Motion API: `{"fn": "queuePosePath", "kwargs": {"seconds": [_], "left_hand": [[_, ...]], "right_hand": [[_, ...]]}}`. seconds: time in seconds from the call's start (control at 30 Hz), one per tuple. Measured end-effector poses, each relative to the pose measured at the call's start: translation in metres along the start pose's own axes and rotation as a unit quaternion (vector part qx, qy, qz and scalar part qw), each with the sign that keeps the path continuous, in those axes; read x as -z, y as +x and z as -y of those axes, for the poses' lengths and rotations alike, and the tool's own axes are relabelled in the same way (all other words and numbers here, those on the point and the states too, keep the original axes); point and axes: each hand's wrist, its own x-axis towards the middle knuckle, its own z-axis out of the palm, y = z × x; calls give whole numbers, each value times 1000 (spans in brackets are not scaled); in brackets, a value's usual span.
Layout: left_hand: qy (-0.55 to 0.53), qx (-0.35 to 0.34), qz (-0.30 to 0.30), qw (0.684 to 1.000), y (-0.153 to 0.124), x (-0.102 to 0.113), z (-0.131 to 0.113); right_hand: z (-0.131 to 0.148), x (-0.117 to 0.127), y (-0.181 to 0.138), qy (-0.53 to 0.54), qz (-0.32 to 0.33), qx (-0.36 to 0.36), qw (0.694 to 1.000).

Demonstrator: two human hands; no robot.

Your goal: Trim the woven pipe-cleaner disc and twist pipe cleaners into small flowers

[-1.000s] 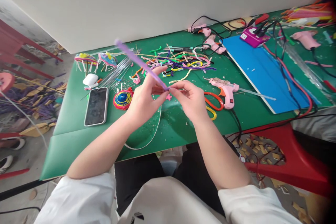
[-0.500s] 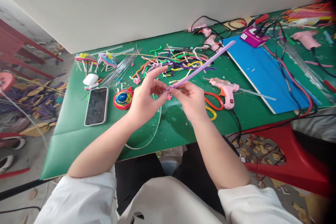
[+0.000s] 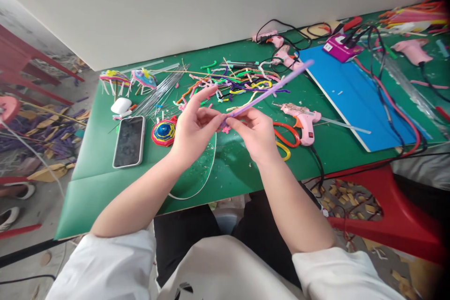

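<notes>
- Pinching purple pipe cleaner (image 3: pixel 272 93), head view; near end at the fingertips, over the green table (image 3: pixel 105 192), long free part slanting up to the right.
- Left hand (image 3: pixel 193 131): thumb and a finger narrowed on the pipe cleaner's near end, one finger raised apart.
- Right hand (image 3: pixel 258 133): thumb and finger pinched at the same spot, fingertips of both hands about touching.
- Small pink flower-shaped piece (image 3: pixel 226 129) just below the fingertips; cannot tell if held or attached.
- Pile of bent multicolored pipe cleaners (image 3: pixel 242 82) on table beyond the hands.
- Left of left hand: round ringed disc (image 3: pixel 164 132), blue middle, red edge; then smartphone (image 3: pixel 129 142), screen dark; white case (image 3: pixel 121 106) just behind phone.
- Thin metal wires (image 3: pixel 163 89) bundled behind the disc.
- Right of right hand: orange loop handle (image 3: pixel 297 137), yellow loop handle (image 3: pixel 287 153); next, pink hot glue gun (image 3: pixel 306 126) on its side, clear glue stick (image 3: pixel 344 125) reaching over blue board (image 3: pixel 355 103).
- Purple power adapter (image 3: pixel 341 49) on board's far end, black plugs in it.
</notes>
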Motion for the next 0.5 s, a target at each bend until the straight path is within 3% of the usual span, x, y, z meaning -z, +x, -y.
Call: {"fn": "queuePosePath", "kwargs": {"seconds": [0.23, 0.4, 0.5], "left_hand": [[-63, 50, 9, 997, 2, -4, 6], [-51, 52, -19, 997, 1, -5, 11], [-22, 42, -39, 998, 3, -3, 11]], "right_hand": [[-7, -3, 1, 40, -42, -8, 998], [-7, -5, 1, 67, -23, -25, 997], [0, 2, 1, 22, 14, -62, 998]]}}
